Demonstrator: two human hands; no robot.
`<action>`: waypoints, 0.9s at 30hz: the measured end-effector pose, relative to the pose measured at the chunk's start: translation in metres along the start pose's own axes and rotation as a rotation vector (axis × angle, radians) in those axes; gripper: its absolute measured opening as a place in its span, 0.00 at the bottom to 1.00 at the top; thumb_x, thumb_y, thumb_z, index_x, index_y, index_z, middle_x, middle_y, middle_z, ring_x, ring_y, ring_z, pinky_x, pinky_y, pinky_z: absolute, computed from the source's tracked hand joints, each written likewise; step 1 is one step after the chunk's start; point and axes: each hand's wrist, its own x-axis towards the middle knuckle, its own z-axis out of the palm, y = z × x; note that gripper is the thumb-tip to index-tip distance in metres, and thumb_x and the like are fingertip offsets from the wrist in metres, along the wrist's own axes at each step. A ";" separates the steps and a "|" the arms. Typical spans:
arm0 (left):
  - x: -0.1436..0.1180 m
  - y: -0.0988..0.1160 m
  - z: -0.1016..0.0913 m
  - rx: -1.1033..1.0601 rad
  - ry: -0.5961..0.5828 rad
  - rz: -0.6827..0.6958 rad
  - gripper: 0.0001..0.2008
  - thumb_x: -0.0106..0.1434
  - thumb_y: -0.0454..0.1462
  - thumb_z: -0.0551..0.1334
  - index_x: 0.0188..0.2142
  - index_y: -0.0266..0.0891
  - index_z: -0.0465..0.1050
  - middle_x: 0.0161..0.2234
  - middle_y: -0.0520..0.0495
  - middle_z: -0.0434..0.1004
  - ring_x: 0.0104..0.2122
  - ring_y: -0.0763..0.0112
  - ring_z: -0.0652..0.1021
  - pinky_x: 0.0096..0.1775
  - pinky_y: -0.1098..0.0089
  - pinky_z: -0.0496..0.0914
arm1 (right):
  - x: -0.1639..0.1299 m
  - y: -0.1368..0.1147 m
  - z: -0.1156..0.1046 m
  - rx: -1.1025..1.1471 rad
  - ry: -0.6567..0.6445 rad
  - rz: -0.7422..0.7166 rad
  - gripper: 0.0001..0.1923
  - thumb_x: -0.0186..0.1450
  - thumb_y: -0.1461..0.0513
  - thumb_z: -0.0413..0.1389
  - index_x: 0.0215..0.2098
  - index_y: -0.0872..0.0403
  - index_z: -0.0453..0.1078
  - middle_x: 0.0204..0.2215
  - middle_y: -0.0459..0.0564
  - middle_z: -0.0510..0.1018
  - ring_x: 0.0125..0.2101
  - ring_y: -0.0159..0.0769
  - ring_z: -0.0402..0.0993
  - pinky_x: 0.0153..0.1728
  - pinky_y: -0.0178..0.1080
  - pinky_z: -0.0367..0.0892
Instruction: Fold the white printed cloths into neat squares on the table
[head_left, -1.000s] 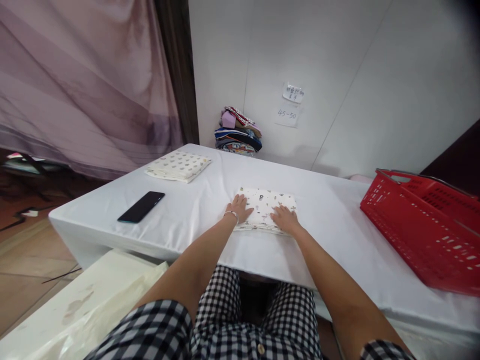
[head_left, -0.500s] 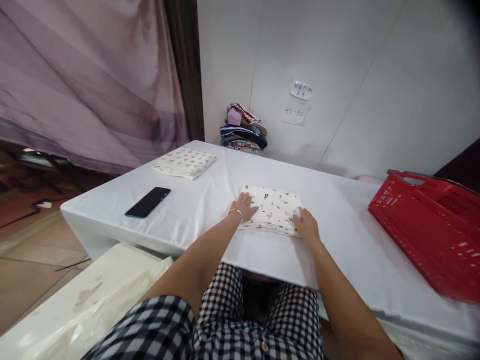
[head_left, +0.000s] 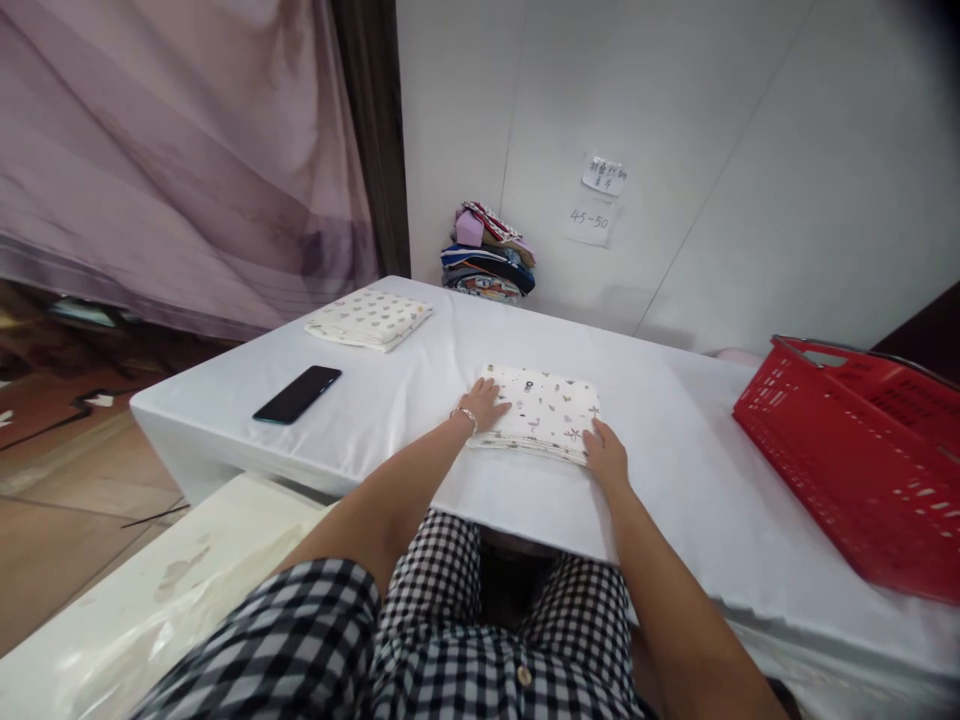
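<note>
A folded white cloth (head_left: pixel 551 408) with small scattered prints lies flat in front of me, its layered edge facing my body. My left hand (head_left: pixel 483 404), with a bracelet at the wrist, rests on the cloth's left side, fingers spread. At the right edge, my right hand (head_left: pixel 606 455) touches the cloth with its fingertips, fingers stretched out and thumb side toward the fabric. Another folded cloth (head_left: pixel 371 318), white with rows of small grey motifs, sits at the table's far left corner.
The white-covered table (head_left: pixel 667 420) carries a black phone (head_left: pixel 298 394) on the left and a red plastic basket (head_left: pixel 855 460) on the right. A pile of folded fabrics (head_left: pixel 489 255) stands behind the table by the wall. Lower left is a pale surface (head_left: pixel 187 570) with plastic film.
Both hands have shifted slightly left and toward the far side in the picture along with the cloth, while the camera view also moved a little. Both hands still touch the cloth.
</note>
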 end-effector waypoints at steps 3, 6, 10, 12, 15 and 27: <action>-0.007 -0.002 -0.002 0.004 0.025 -0.033 0.28 0.63 0.53 0.44 0.58 0.46 0.57 0.65 0.48 0.43 0.64 0.59 0.45 0.58 0.52 0.51 | -0.001 0.000 0.000 0.028 0.012 -0.015 0.29 0.60 0.52 0.47 0.56 0.55 0.62 0.58 0.53 0.63 0.58 0.44 0.57 0.58 0.46 0.52; -0.025 -0.003 0.002 0.073 0.090 0.023 0.28 0.63 0.54 0.43 0.58 0.47 0.57 0.65 0.49 0.45 0.64 0.60 0.45 0.59 0.51 0.46 | -0.002 -0.002 -0.001 0.039 0.017 -0.027 0.29 0.60 0.52 0.47 0.56 0.56 0.63 0.57 0.53 0.64 0.57 0.44 0.58 0.57 0.44 0.54; -0.043 -0.005 0.011 0.038 0.082 0.019 0.27 0.64 0.53 0.41 0.60 0.49 0.53 0.65 0.52 0.43 0.64 0.61 0.45 0.59 0.52 0.49 | -0.001 -0.004 -0.001 0.014 0.023 -0.043 0.29 0.60 0.52 0.47 0.56 0.58 0.63 0.57 0.53 0.64 0.57 0.42 0.58 0.57 0.41 0.54; -0.044 -0.006 0.013 0.025 0.081 -0.008 0.27 0.64 0.53 0.41 0.60 0.50 0.53 0.65 0.53 0.42 0.63 0.60 0.48 0.58 0.53 0.51 | -0.001 -0.005 -0.001 -0.001 0.022 -0.054 0.30 0.60 0.53 0.46 0.56 0.60 0.63 0.57 0.55 0.64 0.57 0.42 0.58 0.57 0.41 0.52; -0.041 -0.007 0.013 0.019 0.094 0.009 0.26 0.64 0.52 0.43 0.59 0.49 0.54 0.65 0.53 0.44 0.61 0.61 0.55 0.58 0.56 0.52 | -0.002 -0.006 -0.002 -0.008 0.023 -0.060 0.29 0.60 0.53 0.46 0.55 0.60 0.63 0.56 0.55 0.65 0.57 0.41 0.59 0.58 0.41 0.52; -0.060 -0.004 0.022 -0.046 0.372 -0.175 0.25 0.64 0.44 0.46 0.59 0.38 0.57 0.59 0.45 0.61 0.56 0.64 0.64 0.56 0.66 0.59 | -0.020 -0.001 -0.006 -0.067 0.086 -0.128 0.28 0.63 0.53 0.41 0.57 0.58 0.60 0.59 0.55 0.59 0.59 0.41 0.53 0.57 0.43 0.51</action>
